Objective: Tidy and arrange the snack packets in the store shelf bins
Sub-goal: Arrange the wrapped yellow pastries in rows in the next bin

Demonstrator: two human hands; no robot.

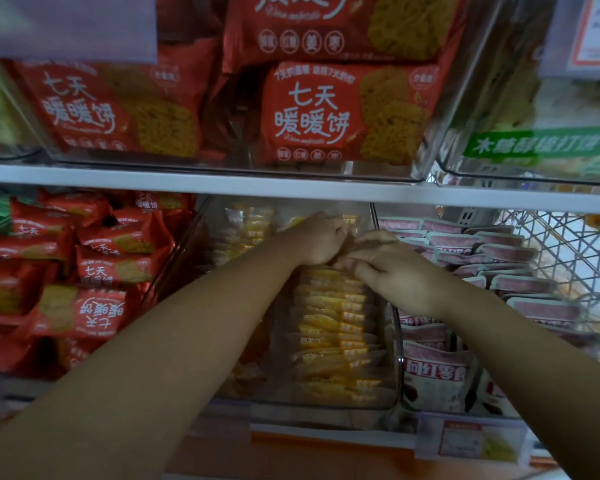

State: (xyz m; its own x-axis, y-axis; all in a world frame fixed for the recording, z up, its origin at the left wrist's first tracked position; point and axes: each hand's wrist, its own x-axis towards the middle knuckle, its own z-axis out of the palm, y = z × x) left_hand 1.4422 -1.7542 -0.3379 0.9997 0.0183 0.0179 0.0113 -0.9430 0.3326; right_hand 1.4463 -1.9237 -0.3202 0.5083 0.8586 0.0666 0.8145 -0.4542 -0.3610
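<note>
A clear plastic bin (392, 393) in the middle of the lower shelf holds a row of several yellow snack packets (333, 327) standing on edge. Both my arms reach into it. My left hand (321, 239) is curled over packets at the back of the row. My right hand (392, 271) sits just to its right, fingers bent and pinching the top edges of yellow packets. The packets under both hands are mostly hidden.
Red biscuit packets (94, 271) lie jumbled in the left bin. Pink-and-white packets (496, 271) stand in the right bin beside a white wire basket (575, 258). The white shelf edge (291, 183) runs close above my hands, carrying bins of red packets (326, 112). Price tags (465, 441) hang below.
</note>
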